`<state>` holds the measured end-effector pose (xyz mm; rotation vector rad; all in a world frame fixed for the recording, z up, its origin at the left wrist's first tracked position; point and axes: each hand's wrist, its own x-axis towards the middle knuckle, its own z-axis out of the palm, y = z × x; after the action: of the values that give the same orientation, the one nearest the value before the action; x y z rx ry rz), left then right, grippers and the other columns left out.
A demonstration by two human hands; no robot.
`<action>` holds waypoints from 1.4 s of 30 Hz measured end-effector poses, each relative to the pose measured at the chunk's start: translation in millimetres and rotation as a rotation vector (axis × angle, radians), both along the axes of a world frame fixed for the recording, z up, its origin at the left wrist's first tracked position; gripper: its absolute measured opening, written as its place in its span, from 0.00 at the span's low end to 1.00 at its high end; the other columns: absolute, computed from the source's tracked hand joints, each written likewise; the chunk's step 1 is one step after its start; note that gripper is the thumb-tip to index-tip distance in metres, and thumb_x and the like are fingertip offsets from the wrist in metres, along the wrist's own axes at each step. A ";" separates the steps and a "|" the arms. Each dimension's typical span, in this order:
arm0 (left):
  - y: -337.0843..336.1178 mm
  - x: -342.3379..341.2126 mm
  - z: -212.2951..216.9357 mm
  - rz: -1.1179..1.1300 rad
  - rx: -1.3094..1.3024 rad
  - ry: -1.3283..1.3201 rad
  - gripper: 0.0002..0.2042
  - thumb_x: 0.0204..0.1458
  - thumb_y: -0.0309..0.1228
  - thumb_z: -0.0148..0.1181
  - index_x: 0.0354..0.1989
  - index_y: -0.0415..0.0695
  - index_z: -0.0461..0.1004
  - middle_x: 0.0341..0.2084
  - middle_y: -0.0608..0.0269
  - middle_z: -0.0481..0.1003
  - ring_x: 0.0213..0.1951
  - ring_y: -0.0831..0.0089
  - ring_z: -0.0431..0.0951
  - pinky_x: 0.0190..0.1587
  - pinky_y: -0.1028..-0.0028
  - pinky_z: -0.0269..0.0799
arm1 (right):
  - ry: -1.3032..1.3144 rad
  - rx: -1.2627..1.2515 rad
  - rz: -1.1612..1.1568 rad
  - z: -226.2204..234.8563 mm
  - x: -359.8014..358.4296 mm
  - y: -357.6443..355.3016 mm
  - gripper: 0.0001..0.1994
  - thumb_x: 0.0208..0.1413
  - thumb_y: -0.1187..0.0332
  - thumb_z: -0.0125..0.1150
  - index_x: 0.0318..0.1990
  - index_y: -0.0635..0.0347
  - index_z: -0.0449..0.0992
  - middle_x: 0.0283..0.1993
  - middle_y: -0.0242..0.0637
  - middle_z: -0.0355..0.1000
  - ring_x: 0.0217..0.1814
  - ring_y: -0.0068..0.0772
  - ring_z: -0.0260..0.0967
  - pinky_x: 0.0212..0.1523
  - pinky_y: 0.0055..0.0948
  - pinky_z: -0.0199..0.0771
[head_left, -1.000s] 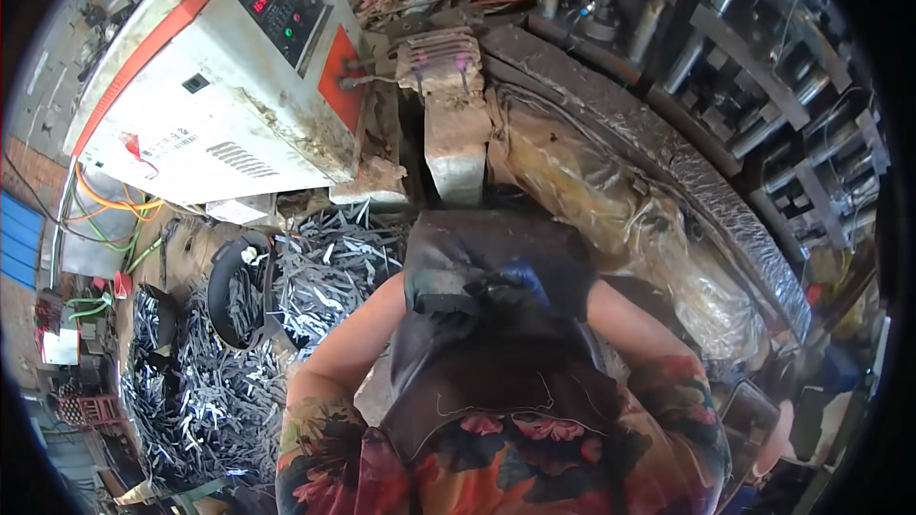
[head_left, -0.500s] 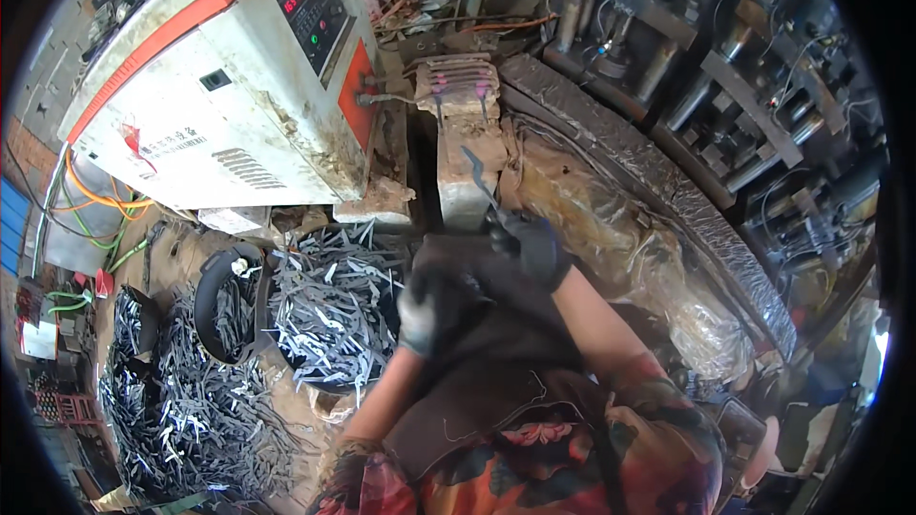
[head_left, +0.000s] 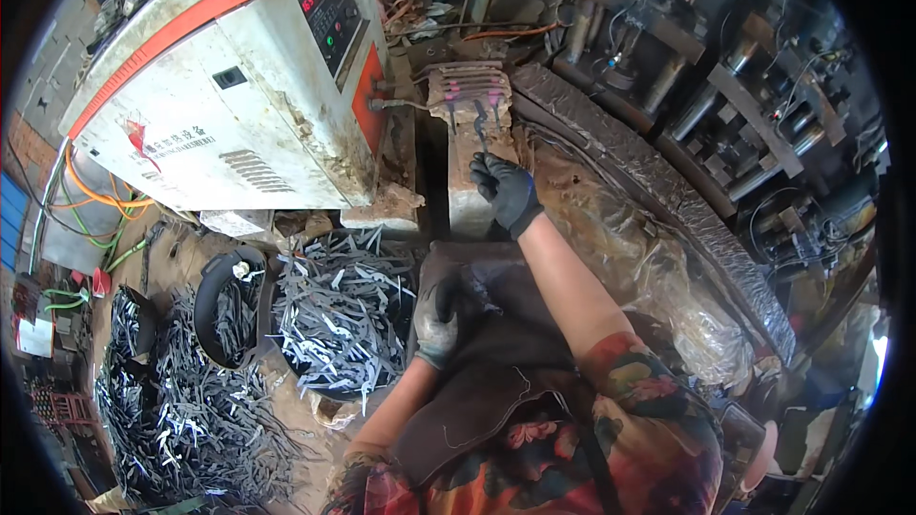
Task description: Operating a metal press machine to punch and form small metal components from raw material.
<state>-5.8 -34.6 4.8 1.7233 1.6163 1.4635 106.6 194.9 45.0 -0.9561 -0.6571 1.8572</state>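
My right hand (head_left: 506,193), in a dark glove, reaches out ahead with its fingers closed round a slim dark metal tool (head_left: 483,131). The tool's far end is at the front of a crusted heating block (head_left: 468,86), where pink-glowing pieces show in the slots. Whether the tip touches a piece, I cannot tell. My left hand (head_left: 437,322), in a worn grey and black glove, rests by the brown apron (head_left: 506,277) on my lap. Its fingers are curled, and what they hold, if anything, is hidden.
A tub (head_left: 382,386) full of dark metal strips (head_left: 339,315) stands beside my left hand. More strips (head_left: 205,410) lie heaped on the floor to its left. A white and orange machine cabinet (head_left: 229,114) rises ahead left. Plastic sheeting (head_left: 668,277) and press machinery (head_left: 735,124) are at right.
My right hand has moved forward from my lap to the heating block with the tool. My left hand has shifted slightly right, apart from the right hand. The view has turned slightly.
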 end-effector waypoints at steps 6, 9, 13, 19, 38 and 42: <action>2.8 0.7 -11.3 -0.009 -0.065 -0.075 0.12 0.50 0.29 0.52 0.41 0.38 0.74 0.37 0.49 0.76 0.40 0.53 0.76 0.45 0.64 0.70 | -0.015 -0.028 -0.085 -4.4 -27.0 27.8 0.10 0.61 0.60 0.54 0.39 0.55 0.77 0.30 0.26 0.76 0.26 0.18 0.69 0.25 0.16 0.66; 2.8 8.6 10.6 0.008 -0.022 -0.068 0.12 0.50 0.30 0.52 0.40 0.38 0.74 0.36 0.50 0.76 0.40 0.53 0.76 0.45 0.64 0.70 | -0.012 -0.042 -0.148 -5.9 -26.6 49.0 0.13 0.59 0.57 0.57 0.35 0.57 0.76 0.25 0.31 0.74 0.20 0.22 0.67 0.18 0.21 0.63; 0.0 -1.6 -4.3 0.012 0.029 -0.043 0.11 0.49 0.30 0.54 0.40 0.39 0.75 0.36 0.50 0.76 0.40 0.53 0.76 0.45 0.64 0.70 | -0.036 -0.014 -0.184 -3.2 -30.1 36.5 0.17 0.58 0.52 0.58 0.31 0.59 0.75 0.19 0.30 0.70 0.14 0.23 0.61 0.14 0.21 0.57; -0.3 -8.0 -21.8 0.028 0.008 -0.039 0.14 0.49 0.34 0.57 0.41 0.38 0.74 0.33 0.54 0.76 0.37 0.59 0.77 0.42 0.69 0.71 | -0.189 0.028 -0.059 -1.2 6.8 13.8 0.28 0.58 0.42 0.51 0.33 0.64 0.75 0.16 0.28 0.64 0.12 0.19 0.55 0.12 0.18 0.52; 4.6 1.3 -32.2 -0.073 -0.076 -0.351 0.08 0.55 0.23 0.48 0.40 0.39 0.74 0.36 0.60 0.76 0.39 0.72 0.75 0.43 0.75 0.70 | 0.679 -0.177 0.186 -25.8 94.9 -63.3 0.12 0.63 0.58 0.49 0.32 0.54 0.72 0.16 0.25 0.63 0.13 0.19 0.57 0.12 0.17 0.54; 6.3 17.8 -4.8 -0.173 -0.094 -0.396 0.08 0.56 0.26 0.52 0.42 0.39 0.73 0.39 0.61 0.75 0.41 0.72 0.74 0.46 0.76 0.69 | 0.402 0.026 -0.145 21.5 192.7 -57.2 0.16 0.62 0.53 0.50 0.30 0.54 0.73 0.15 0.24 0.62 0.11 0.16 0.55 0.10 0.18 0.52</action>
<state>12.0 -28.3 0.1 1.3755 1.2743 1.5020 299.3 137.7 66.5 -0.5710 -0.3560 1.8334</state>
